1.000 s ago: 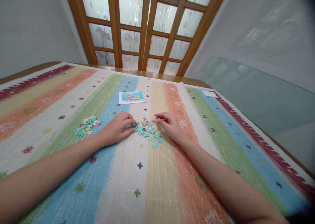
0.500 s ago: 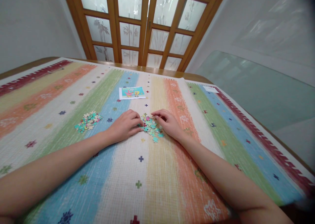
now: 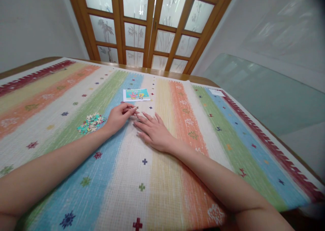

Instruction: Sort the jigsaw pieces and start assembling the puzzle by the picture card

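Note:
My right hand (image 3: 153, 131) lies flat on the striped mat (image 3: 142, 176) with its fingers stretched out towards the left. It covers the spot where the middle heap of puzzle pieces lay, and that heap is hidden under it. My left hand (image 3: 118, 116) sits just left of it. Its fingertips are pinched on what looks like a small puzzle piece (image 3: 135, 107). A second heap of teal and cream puzzle pieces (image 3: 91, 122) lies left of my left hand. The small picture card (image 3: 136, 95) lies just beyond both hands.
The mat covers a wooden table whose far edge (image 3: 177, 76) runs in front of a wooden-framed frosted glass door (image 3: 152, 24). A glass tabletop (image 3: 266, 92) stands to the right. A small white tag (image 3: 217, 92) lies at the mat's far right.
My right hand has slid left and flattened over the middle heap of pieces. My left hand has drawn away from that heap, towards the card, with its fingertips pinched.

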The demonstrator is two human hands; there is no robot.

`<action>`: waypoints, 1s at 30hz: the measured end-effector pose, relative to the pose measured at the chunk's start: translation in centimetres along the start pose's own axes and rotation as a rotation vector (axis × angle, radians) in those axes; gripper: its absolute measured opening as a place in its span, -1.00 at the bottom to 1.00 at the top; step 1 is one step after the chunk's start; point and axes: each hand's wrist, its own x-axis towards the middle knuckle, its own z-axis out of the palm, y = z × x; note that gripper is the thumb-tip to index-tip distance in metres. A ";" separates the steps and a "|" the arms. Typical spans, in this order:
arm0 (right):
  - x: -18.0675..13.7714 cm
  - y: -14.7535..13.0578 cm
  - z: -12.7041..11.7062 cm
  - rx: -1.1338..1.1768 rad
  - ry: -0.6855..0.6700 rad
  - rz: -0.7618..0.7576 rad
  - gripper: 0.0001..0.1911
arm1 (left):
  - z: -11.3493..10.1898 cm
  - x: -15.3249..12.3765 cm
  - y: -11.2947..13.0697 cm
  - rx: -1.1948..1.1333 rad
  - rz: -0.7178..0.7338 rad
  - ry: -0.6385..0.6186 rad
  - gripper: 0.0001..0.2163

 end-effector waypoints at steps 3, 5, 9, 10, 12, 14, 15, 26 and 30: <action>0.1 0.1 0.6 0.028 -0.052 0.026 -0.50 | 0.0 0.2 0.0 -0.081 -0.021 0.035 -0.61; -0.2 0.8 0.7 0.065 -0.046 0.043 -0.49 | -0.1 0.1 0.2 -0.090 -0.020 0.038 -0.59; -1.3 2.7 0.5 0.104 0.009 0.093 -0.48 | -0.1 -0.2 0.5 -0.062 -0.018 -0.014 -0.59; -1.5 3.2 0.5 0.105 0.026 0.108 -0.48 | -0.2 -0.3 0.5 -0.050 -0.023 -0.041 -0.60; -1.8 4.4 0.6 0.096 0.062 0.135 -0.50 | -0.2 -0.4 0.3 -0.025 -0.030 -0.098 -0.64; -2.0 5.5 0.7 0.083 0.094 0.165 -0.51 | -0.3 -0.5 0.1 0.006 -0.034 -0.150 -0.67; -2.0 5.9 0.8 0.077 0.107 0.183 -0.52 | -0.3 -0.5 0.0 0.026 -0.033 -0.172 -0.68; -2.1 7.7 0.7 -0.002 0.204 0.309 -0.60 | -0.3 -0.6 0.3 0.259 0.049 -0.341 -0.79; -2.0 7.3 0.0 0.038 0.291 0.295 -0.62 | -0.4 -0.4 0.2 0.462 0.160 -0.311 -0.81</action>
